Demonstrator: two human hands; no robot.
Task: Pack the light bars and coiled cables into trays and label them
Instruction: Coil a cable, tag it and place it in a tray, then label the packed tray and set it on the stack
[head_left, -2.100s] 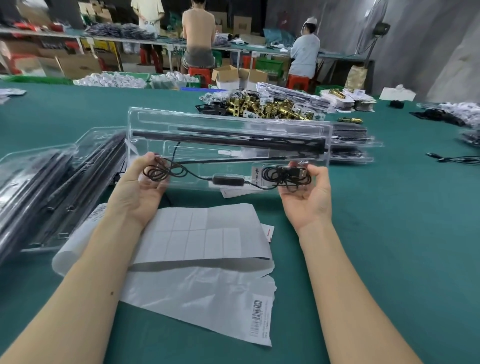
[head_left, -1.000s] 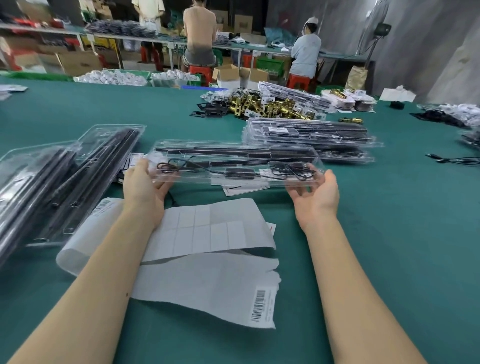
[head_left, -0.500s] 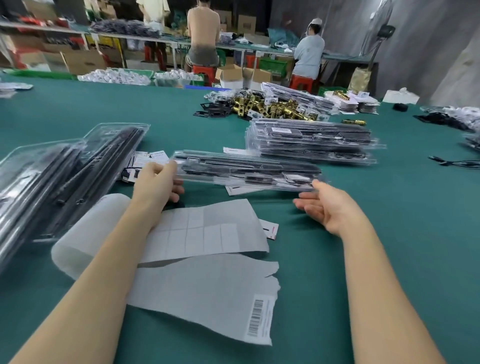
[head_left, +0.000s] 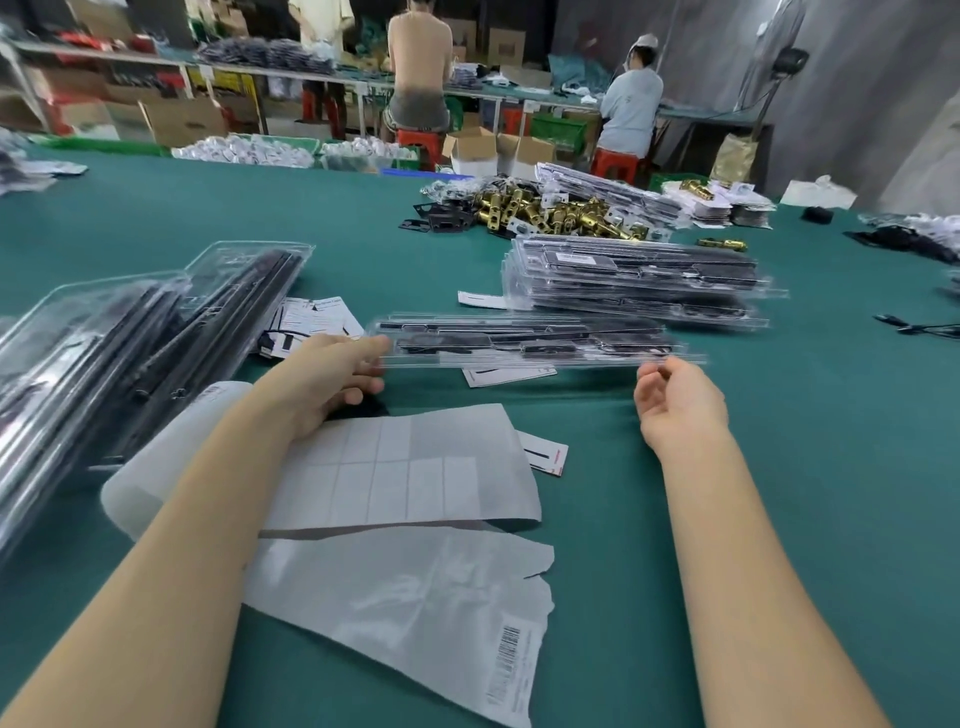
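Note:
A clear plastic tray (head_left: 530, 340) holding a black light bar and coiled cable floats flat just above the green table. My left hand (head_left: 332, 379) holds its left end, fingers curled at the rim. My right hand (head_left: 675, 400) sits just below and in front of the tray's right end, fingers loosely curled, apparently off it. Behind lies a stack of packed trays (head_left: 634, 280). A label backing sheet (head_left: 405, 473) and a torn sheet with a barcode (head_left: 415, 613) lie in front of me.
Open trays with black bars (head_left: 156, 332) are heaped at the left. Printed cards (head_left: 317, 317) lie beside them. Brass hardware (head_left: 561, 213) is piled further back. A black cable (head_left: 919, 327) lies at the right edge. People sit at a far bench.
The tray was held upright in both hands, then tipped flat and carried right, towards the stack. My right hand has come off its right end; my left hand still holds the left end.

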